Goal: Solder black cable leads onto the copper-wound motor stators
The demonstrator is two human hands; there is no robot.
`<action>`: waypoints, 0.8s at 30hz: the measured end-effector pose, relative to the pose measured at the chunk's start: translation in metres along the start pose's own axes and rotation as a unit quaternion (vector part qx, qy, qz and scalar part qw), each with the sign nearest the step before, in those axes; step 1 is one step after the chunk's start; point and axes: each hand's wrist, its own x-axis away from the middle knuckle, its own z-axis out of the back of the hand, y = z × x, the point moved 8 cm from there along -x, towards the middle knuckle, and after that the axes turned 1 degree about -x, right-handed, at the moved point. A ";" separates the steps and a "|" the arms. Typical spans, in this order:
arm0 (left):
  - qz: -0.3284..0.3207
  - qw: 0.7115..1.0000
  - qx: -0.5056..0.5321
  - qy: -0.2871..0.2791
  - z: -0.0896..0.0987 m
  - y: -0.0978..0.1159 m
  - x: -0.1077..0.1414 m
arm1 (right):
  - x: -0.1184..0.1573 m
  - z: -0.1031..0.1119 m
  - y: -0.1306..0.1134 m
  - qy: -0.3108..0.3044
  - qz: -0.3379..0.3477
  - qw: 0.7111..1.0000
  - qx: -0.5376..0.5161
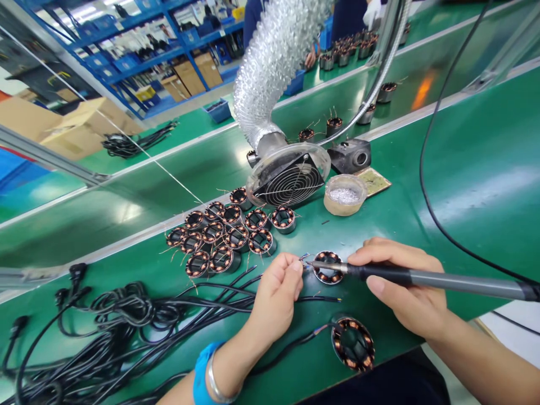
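My right hand (407, 289) is closed around the grey and black handle of a soldering iron (468, 283), which points left. The iron's metal tip crosses over a stator (328, 277) with copper windings and reaches thin coloured wires (304, 257). Those wire ends are pinched between the thumb and forefinger of my left hand (278, 292), just left of the stator. Whether the tip touches the wires I cannot tell. Nearer to me lies another stator (366, 337), joined to a black cable (295, 346).
Several stators (223, 259) stand grouped at the left, behind black cables (126, 309). An extractor fan (291, 183) hangs from a silver duct (270, 73). Right of it are a small bowl (343, 208) and a black holder (350, 156). Another person's gloved hand (372, 12) is far back.
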 end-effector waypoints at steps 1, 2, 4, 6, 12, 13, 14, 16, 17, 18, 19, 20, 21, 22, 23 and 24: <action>-0.001 1.000 -0.003 0.001 0.000 0.000 0.000 | 0.000 0.000 -0.002 -0.001 0.007 1.000 0.006; -0.002 1.000 -0.005 0.002 0.000 -0.001 0.000 | 0.000 -0.001 -0.004 -0.004 0.014 1.000 0.012; -0.002 1.000 -0.006 0.000 0.000 -0.002 0.001 | -0.001 -0.003 -0.009 -0.013 0.024 0.999 0.021; -0.003 1.000 -0.006 -0.002 0.000 -0.003 0.002 | -0.001 -0.005 -0.013 -0.023 0.034 0.999 0.023; -0.007 1.000 -0.006 -0.005 0.000 -0.003 0.002 | -0.005 -0.009 -0.026 -0.031 0.071 0.997 0.018; -0.007 1.000 -0.007 -0.005 0.000 -0.003 0.001 | -0.005 -0.009 -0.026 -0.030 0.073 0.997 0.018; -0.006 1.000 -0.009 -0.005 0.000 -0.003 0.001 | -0.005 -0.008 -0.026 -0.026 0.073 0.997 0.016; -0.007 1.000 -0.011 -0.005 0.000 -0.002 0.001 | -0.004 -0.006 -0.025 -0.012 0.072 0.997 0.009; -0.008 1.000 -0.012 -0.004 0.001 -0.002 0.002 | -0.004 -0.004 -0.025 -0.006 0.072 0.997 0.006; -0.008 1.000 -0.012 -0.005 0.001 -0.002 0.002 | -0.004 -0.004 -0.025 -0.002 0.071 0.997 0.005; -0.008 1.000 -0.011 -0.005 0.001 -0.002 0.002 | -0.003 -0.003 -0.024 0.000 0.071 0.997 0.004; -0.008 1.000 -0.010 -0.006 0.001 -0.002 0.002 | -0.003 -0.003 -0.024 0.001 0.071 0.997 0.005; -0.009 1.000 -0.010 -0.007 0.001 -0.002 0.002 | -0.003 -0.003 -0.024 -0.001 0.071 0.997 0.005; -0.010 1.000 -0.009 -0.007 0.000 -0.002 0.002 | -0.003 -0.004 -0.023 -0.003 0.070 0.998 0.006; -0.012 1.000 -0.008 -0.008 0.000 -0.002 0.002 | -0.002 -0.004 -0.023 -0.004 0.069 0.998 0.007; -0.013 1.000 -0.007 -0.009 0.000 -0.003 0.001 | -0.002 -0.004 -0.023 -0.006 0.070 0.997 0.008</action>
